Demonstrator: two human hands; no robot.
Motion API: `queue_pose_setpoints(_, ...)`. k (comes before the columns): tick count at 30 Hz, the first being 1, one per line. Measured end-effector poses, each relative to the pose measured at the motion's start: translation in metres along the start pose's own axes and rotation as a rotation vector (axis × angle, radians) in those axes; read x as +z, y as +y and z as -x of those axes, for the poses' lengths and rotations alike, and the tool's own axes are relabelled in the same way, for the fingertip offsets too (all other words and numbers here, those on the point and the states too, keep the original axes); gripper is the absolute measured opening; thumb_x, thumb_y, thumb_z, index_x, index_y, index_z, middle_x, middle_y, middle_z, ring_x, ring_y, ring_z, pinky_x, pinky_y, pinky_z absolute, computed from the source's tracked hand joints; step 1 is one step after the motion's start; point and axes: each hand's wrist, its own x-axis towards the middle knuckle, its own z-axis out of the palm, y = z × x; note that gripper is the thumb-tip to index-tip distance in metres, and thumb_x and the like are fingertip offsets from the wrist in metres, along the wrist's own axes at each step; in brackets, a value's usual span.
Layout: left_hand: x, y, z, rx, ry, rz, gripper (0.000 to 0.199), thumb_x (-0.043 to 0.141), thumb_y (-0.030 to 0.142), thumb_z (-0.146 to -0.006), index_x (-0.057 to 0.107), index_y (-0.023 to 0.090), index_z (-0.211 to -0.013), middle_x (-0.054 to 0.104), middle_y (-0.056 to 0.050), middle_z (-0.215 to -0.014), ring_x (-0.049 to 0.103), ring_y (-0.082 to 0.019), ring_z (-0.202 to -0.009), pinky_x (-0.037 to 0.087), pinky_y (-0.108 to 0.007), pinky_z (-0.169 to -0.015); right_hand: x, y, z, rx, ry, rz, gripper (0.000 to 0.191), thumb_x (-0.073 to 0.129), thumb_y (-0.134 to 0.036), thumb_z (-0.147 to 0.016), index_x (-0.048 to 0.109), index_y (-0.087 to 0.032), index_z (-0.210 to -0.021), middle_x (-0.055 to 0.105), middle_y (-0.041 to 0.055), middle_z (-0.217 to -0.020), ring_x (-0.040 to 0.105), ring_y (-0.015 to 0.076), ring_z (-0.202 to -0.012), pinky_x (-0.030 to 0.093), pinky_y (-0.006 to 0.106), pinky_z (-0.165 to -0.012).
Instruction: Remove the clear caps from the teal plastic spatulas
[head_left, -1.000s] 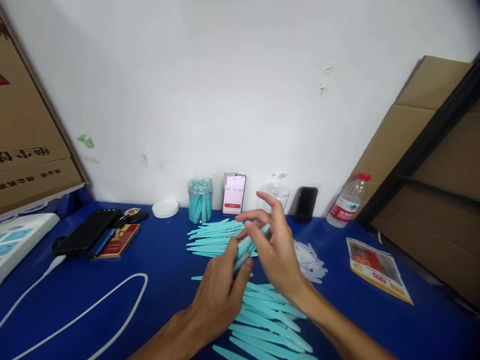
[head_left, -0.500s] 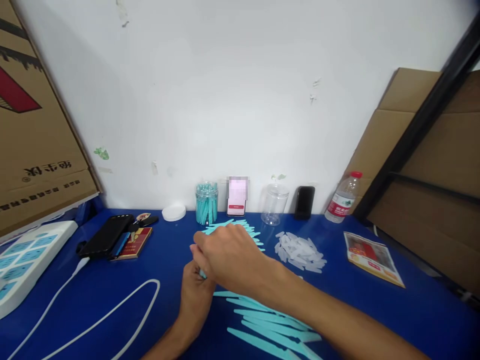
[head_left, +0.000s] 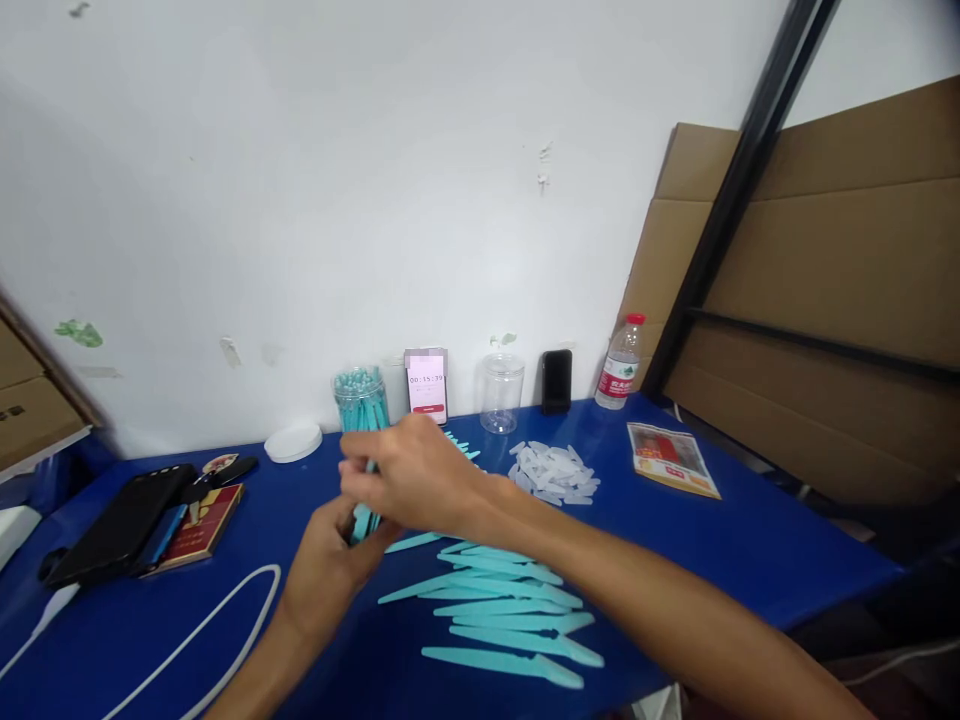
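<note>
My left hand (head_left: 330, 560) is wrapped round several teal sticks (head_left: 363, 524) in front of the jar. Over its top lies my right hand (head_left: 412, 475), fingers closed round the upper part of the same sticks; its fingertips are partly hidden. A clear jar full of teal sticks (head_left: 361, 402) stands just behind my hands. Flat teal razor-shaped pieces (head_left: 502, 606) are spread on the blue table (head_left: 660, 590) below my right forearm, and more teal pieces (head_left: 462, 446) lie partly hidden behind my right hand. Small translucent white pieces (head_left: 553, 472) form a pile to the right.
Along the wall stand a phone with a timer (head_left: 426, 385), an empty clear jar (head_left: 502, 394), a black object (head_left: 556, 381) and a water bottle (head_left: 621, 362). A white lid (head_left: 293, 442), black device (head_left: 124, 525) and white cable (head_left: 259, 625) lie left; a packet (head_left: 673, 458) lies right.
The view has swung right. My hands have shifted left relative to the table, nearer the filled jar, and the teal sticks between them show more. The phone's timer digits are now visible.
</note>
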Motion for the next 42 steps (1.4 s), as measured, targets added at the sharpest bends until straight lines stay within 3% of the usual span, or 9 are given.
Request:
queue_pose_setpoints(4, 0.006, 0.026, -0.009, -0.074, -0.135, -0.07, 0.041, 0.061, 0.048, -0.078, 0.041, 0.021, -0.054, 0.038, 0.009, -0.036, 0.034, -0.008, -0.034, 0.027, -0.021, -0.038, -0.031, 0.012, 0.003, 0.118, 0.136, -0.093, 0.024, 0.043, -0.022, -0.089, 0.053, -0.018, -0.067, 0.042, -0.0054, -0.052, 0.029, 0.0077, -0.049, 0.021, 0.025, -0.051)
queue_pose_setpoints(8, 0.023, 0.02, -0.015, -0.112, -0.253, 0.018, 0.046, 0.062, 0.051, -0.077, 0.032, 0.023, -0.056, 0.027, 0.012, -0.04, 0.021, -0.005, -0.034, 0.017, -0.019, -0.035, -0.045, 0.02, 0.012, 0.114, 0.115, -0.059, 0.028, 0.041, -0.026, -0.092, 0.054, -0.018, -0.069, 0.042, -0.0046, -0.052, 0.029, 0.0082, -0.05, 0.021, 0.026, -0.052)
queue_pose_setpoints(13, 0.044, -0.001, -0.021, -0.111, -0.233, 0.081, 0.041, 0.06, 0.044, -0.077, 0.033, 0.023, -0.055, 0.025, 0.012, -0.042, 0.019, -0.005, -0.039, 0.016, -0.019, -0.038, -0.025, 0.03, 0.028, 0.15, 0.031, -0.015, 0.037, 0.038, -0.033, -0.096, 0.055, -0.017, -0.068, 0.046, -0.0029, -0.054, 0.029, 0.0089, -0.05, 0.02, 0.026, -0.053)
queue_pose_setpoints(18, 0.057, -0.009, -0.029, -0.055, -0.165, 0.038, 0.019, 0.059, 0.033, -0.074, 0.048, 0.019, -0.065, 0.045, 0.007, -0.053, 0.038, -0.01, -0.051, 0.029, -0.021, -0.046, -0.003, 0.047, 0.043, 0.159, -0.07, -0.09, 0.043, 0.031, -0.041, -0.1, 0.061, -0.018, -0.079, 0.05, -0.0025, -0.058, 0.035, 0.0099, -0.05, 0.023, 0.025, -0.053)
queue_pose_setpoints(22, 0.063, 0.0, -0.031, -0.152, -0.275, -0.14, 0.033, 0.058, 0.041, -0.078, 0.042, 0.02, -0.058, 0.036, 0.008, -0.05, 0.032, -0.009, -0.048, 0.023, -0.022, -0.046, -0.007, 0.064, 0.051, 0.293, 0.065, -0.22, 0.056, 0.017, -0.049, -0.102, 0.062, -0.017, -0.094, 0.055, -0.001, -0.064, 0.046, 0.0106, -0.055, 0.027, 0.024, -0.054)
queue_pose_setpoints(27, 0.064, 0.015, -0.025, -0.059, -0.32, -0.13, 0.018, 0.059, 0.031, -0.078, 0.064, 0.014, -0.079, 0.067, -0.002, -0.08, 0.058, -0.02, -0.076, 0.04, -0.024, -0.062, 0.002, 0.064, 0.064, 0.236, 0.047, -0.013, 0.052, 0.037, -0.047, -0.098, 0.051, -0.016, -0.057, 0.042, -0.0033, -0.05, 0.029, 0.008, -0.046, 0.017, 0.027, -0.052)
queue_pose_setpoints(31, 0.059, 0.02, -0.021, 0.012, -0.419, -0.104, 0.03, 0.059, 0.031, -0.08, 0.067, 0.015, -0.105, 0.07, -0.004, -0.102, 0.06, -0.024, -0.094, 0.045, -0.028, -0.082, 0.014, 0.07, 0.075, 0.301, 0.09, -0.083, 0.051, 0.035, -0.035, -0.099, 0.04, -0.016, -0.051, 0.03, -0.0045, -0.047, 0.021, 0.0075, -0.045, 0.015, 0.028, -0.052)
queue_pose_setpoints(38, 0.054, 0.01, -0.025, 0.017, -0.474, -0.183, 0.03, 0.058, 0.04, -0.083, 0.07, 0.016, -0.097, 0.069, -0.002, -0.089, 0.06, -0.024, -0.092, 0.044, -0.03, -0.087, 0.016, 0.089, 0.08, 0.352, 0.148, -0.171, 0.05, 0.039, -0.036, -0.097, 0.032, -0.017, -0.051, 0.023, -0.0047, -0.049, 0.019, 0.0076, -0.047, 0.014, 0.028, -0.051)
queue_pose_setpoints(42, 0.062, 0.006, -0.02, 0.062, -0.358, -0.2, 0.027, 0.053, 0.039, -0.086, 0.069, 0.018, -0.087, 0.069, -0.004, -0.083, 0.06, -0.024, -0.088, 0.043, -0.031, -0.089, 0.015, 0.078, 0.082, 0.379, 0.244, -0.32, 0.047, 0.041, -0.04, -0.098, 0.041, -0.018, -0.056, 0.036, -0.0043, -0.052, 0.032, 0.0084, -0.049, 0.022, 0.025, -0.051)
